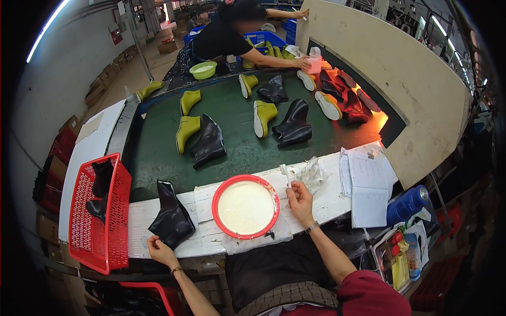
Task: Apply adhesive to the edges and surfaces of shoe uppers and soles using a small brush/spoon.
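Note:
My left hand [162, 252] is closed at the lower edge of a black boot upper [173, 217], which lies on the white bench. Between the fingers of my right hand [301, 204] is a small white-headed brush [286, 174], held up over the bench. A round red-rimmed basin [215, 207] of creamy white liquid [245, 208] sits between my hands. Just beyond the brush lies a crumpled clear plastic bag [314, 176].
A green conveyor belt [237, 152] carries yellow boots [188, 131] and black uppers [294, 124] toward a glowing heater opening [380, 122]. A red basket [120, 210] stands left; a notebook [368, 184] and blue bottle [408, 205] are right. Across the belt, a co-worker [226, 39] grips a pink container [314, 62].

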Demonstrator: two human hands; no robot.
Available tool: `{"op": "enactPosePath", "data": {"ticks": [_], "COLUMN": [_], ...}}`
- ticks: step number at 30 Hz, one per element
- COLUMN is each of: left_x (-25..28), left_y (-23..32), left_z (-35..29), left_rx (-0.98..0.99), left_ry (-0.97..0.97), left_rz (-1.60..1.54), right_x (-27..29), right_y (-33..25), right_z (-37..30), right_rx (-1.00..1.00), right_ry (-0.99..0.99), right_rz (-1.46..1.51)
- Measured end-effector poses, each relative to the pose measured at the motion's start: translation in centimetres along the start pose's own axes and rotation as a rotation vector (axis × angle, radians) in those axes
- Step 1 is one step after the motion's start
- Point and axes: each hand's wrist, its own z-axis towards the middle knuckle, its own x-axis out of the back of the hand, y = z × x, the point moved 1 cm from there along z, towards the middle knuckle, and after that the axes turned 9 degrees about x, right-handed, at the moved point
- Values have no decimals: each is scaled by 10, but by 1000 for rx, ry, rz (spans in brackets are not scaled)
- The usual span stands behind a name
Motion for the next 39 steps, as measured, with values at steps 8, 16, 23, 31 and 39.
{"op": "enactPosePath", "data": {"ticks": [8, 16, 23, 31, 39], "left_x": [1, 1, 1, 2, 2], "left_y": [-4, -4, -7, -4, -2], "left_z": [2, 2, 3, 3, 2], "left_rx": [-8, -7, -5, -8, 10], "left_ry": [7, -5, 0, 1, 1], "left_rz": [29, 68, 41, 90, 52], "right_x": [-1, -1, -1, -1, -1], "right_y": [-3, -4, -2, -2, -4], "right_z": [-1, -1, -2, -1, -2], "right_rx": [-31, -21, -33, -32, -35], "right_ry": [-30, -2, -6, -11, 1], "right_rz": [39, 1, -2, 1, -22]}}
